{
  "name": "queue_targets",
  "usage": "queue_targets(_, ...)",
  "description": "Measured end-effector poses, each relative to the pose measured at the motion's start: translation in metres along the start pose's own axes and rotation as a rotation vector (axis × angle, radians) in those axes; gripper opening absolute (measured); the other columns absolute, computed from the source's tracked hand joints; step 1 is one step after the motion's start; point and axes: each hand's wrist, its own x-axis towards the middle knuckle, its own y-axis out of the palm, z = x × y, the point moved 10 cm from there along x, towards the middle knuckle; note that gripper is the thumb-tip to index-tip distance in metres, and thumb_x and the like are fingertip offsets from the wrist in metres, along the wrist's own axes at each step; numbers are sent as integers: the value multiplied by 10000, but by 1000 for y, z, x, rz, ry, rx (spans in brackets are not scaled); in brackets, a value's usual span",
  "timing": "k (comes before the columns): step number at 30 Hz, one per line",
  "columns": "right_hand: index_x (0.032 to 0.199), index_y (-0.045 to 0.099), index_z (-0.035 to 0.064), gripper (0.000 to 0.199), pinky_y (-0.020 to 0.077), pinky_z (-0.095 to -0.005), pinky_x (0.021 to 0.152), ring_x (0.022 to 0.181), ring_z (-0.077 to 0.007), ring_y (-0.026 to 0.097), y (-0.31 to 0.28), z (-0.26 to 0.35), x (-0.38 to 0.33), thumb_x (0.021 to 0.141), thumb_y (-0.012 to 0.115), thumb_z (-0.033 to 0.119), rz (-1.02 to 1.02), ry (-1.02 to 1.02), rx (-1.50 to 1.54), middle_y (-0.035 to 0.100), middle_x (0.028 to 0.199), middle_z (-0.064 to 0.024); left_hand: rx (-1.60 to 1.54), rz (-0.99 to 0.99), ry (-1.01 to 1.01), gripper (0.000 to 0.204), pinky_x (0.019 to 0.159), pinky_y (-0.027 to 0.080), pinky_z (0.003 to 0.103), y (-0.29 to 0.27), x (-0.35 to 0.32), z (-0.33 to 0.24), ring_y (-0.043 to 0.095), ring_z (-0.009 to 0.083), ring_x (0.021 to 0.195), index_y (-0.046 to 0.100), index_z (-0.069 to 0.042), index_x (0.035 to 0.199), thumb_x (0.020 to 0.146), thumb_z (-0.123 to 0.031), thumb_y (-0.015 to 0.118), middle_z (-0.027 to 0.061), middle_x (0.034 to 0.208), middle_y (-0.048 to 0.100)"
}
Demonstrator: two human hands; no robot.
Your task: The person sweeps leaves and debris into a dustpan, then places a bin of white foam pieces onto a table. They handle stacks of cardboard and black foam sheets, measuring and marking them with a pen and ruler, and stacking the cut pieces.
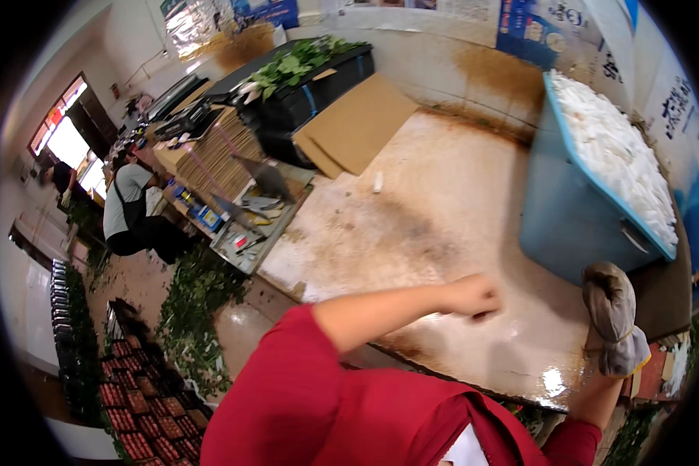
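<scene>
1. The place looks like a produce-packing workshop, plain and well used.
2. Leafy cuttings [194, 303] litter the floor [132, 281], and more greens [295, 66] lie on a black container [276, 116].
3. A large blue tub [575, 213] heaped with white pieces [613, 147] stands at the right of a broad, stained, partly wet desk [342, 268].
4. Flattened cardboard [202, 167] is stacked high.
5. Rows of dark trays with reddish contents [144, 404] fill 1 corner.
6. 2 co-workers [128, 210] are farther back, near a bright doorway [78, 136].
7. Posters [528, 31] cover parts of the stained wall [419, 58].
</scene>
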Motion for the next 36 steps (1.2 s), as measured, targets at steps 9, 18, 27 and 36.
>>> queue_targets(9,1084,657,63,325,475,-374,881,1002,-296,616,294,83,59,819,594,240,438,435,62,653,1071,-164,-33,-742,-834,421,564,443,398,-10,-477,314,567,339,562,587,57,689,886,-315,561,209,610,565)
queue_targets(18,1057,573,20,388,513,-419,845,988,-353,621,570,95,216,786,647,288,245,638,-343,632,1041,-225,116,-985,-915,182,625,459,391,-120,-614,328,605,309,683,592,2,875,864,-179,580,168,708,602)
queue_targets(27,906,656,108,150,474,-384,508,581,-302,580,273,273,260,770,656,171,-655,-225,-477,603,710,-114,15,-1002,-1051,237,673,460,439,-96,-665,398,576,359,706,561,25,1001,874,-173,536,188,767,596)
queue_targets(36,1197,600,94,489,474,-423,861,1021,-353,602,-8,25,274,828,575,414,-544,607,-845,597,1197,-178,492,-1007,-1012,449,780,488,431,-207,-651,446,602,358,887,442,25,1290,912,-214,489,241,1014,603)
